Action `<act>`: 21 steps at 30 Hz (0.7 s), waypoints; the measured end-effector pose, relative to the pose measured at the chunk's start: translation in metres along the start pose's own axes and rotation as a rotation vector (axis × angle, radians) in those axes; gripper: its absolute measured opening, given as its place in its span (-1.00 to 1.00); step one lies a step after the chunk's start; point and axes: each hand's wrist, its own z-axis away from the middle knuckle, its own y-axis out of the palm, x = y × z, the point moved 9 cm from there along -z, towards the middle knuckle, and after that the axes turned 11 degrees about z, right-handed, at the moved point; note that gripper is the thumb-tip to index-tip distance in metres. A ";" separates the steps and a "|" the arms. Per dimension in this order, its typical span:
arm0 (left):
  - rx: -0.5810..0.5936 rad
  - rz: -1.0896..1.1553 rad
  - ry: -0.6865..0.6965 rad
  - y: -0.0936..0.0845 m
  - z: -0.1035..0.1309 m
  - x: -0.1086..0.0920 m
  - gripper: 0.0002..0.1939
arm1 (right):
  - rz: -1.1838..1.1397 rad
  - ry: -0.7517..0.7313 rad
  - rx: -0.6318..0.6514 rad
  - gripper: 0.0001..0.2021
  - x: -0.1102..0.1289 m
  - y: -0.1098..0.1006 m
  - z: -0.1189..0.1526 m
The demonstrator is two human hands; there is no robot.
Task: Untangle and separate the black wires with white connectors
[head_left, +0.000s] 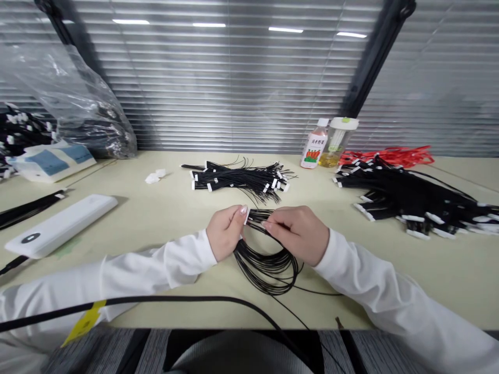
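Observation:
My left hand [226, 232] is closed on a white connector [247, 215] at the end of a black wire harness [268, 262]. The harness hangs in a loop of thin black wires, its lower curve near the table. Just right of the connector, my right hand [298, 232] pinches the black wires between thumb and fingers; its other fingers are curled. A few loose wires trail from the loop toward the table's front edge. Beyond my hands lies a bundle of short black wires [241, 177] with white connectors.
On the right lie black cables [405, 195] with white ends, red strips [390, 156], a drink bottle [314, 144] and a lidded cup [338, 141]. At left are a white power bank [62, 224], a tissue pack [54, 161] and a plastic bag [89, 104]. A black cable [175, 298] crosses in front.

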 end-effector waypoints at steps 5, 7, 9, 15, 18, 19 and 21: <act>0.011 -0.007 0.010 0.001 0.000 -0.001 -0.57 | -0.057 -0.054 -0.006 -0.75 0.005 -0.001 0.001; 0.015 0.003 0.014 0.002 0.001 -0.002 -0.57 | -0.059 -0.048 -0.015 -0.75 0.004 -0.001 0.001; 0.017 0.010 0.008 0.002 0.001 -0.002 -0.57 | -0.054 -0.036 -0.014 -0.75 0.003 -0.001 0.001; 0.029 0.006 0.003 0.003 0.001 -0.001 -0.56 | -0.048 -0.005 0.014 -0.75 0.000 0.001 0.000; 0.022 0.007 -0.001 0.002 0.001 -0.001 -0.56 | -0.071 -0.020 -0.005 -0.76 0.001 0.000 0.001; 0.020 0.006 -0.002 0.002 0.001 -0.001 -0.56 | -0.077 -0.026 -0.012 -0.77 0.002 0.000 0.001; 0.021 0.000 -0.002 0.002 0.001 -0.001 -0.56 | -0.087 -0.040 -0.017 -0.77 0.003 -0.001 0.001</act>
